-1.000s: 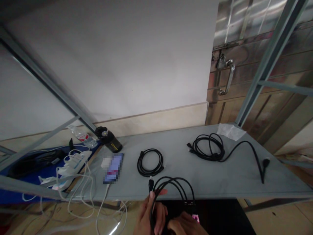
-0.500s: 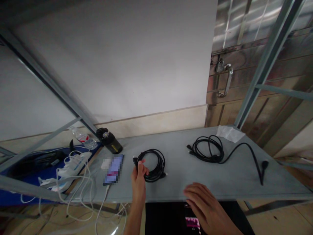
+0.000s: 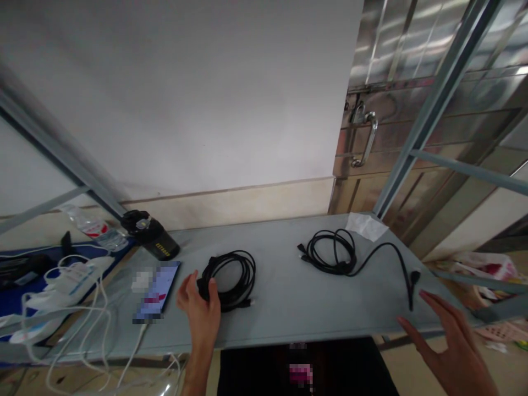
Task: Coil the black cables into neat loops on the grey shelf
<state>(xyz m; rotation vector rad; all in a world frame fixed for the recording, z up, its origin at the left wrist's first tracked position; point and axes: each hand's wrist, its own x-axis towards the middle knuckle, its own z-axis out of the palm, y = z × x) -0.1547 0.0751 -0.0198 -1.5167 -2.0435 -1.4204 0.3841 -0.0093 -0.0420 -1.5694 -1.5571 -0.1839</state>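
A coiled black cable (image 3: 248,280) lies on the grey tabletop (image 3: 284,308), left of the middle. My left hand (image 3: 202,313) is at its left edge, thumb and fingers apart around the plug end; whether they touch it is unclear. A second black cable (image 3: 353,258) lies farther right, partly coiled, with one length stretching to a plug (image 3: 414,276) near the table's right side. Close to that plug, my right hand (image 3: 451,344) hovers with thumb and fingers spread and nothing in it.
A phone (image 3: 159,291) with a white cord lies left of the coil. Behind it are a black bottle (image 3: 152,236) and a clear plastic bottle (image 3: 97,228). White power strips (image 3: 76,286) sit far left. A white tissue (image 3: 367,225) lies at the back right. Metal posts (image 3: 424,121) frame the table.
My right hand has moved right, from the table's front middle to near the stretched cable's plug, and its fingers have spread. My left hand's fingers have opened at the left coil. The view has shifted right.
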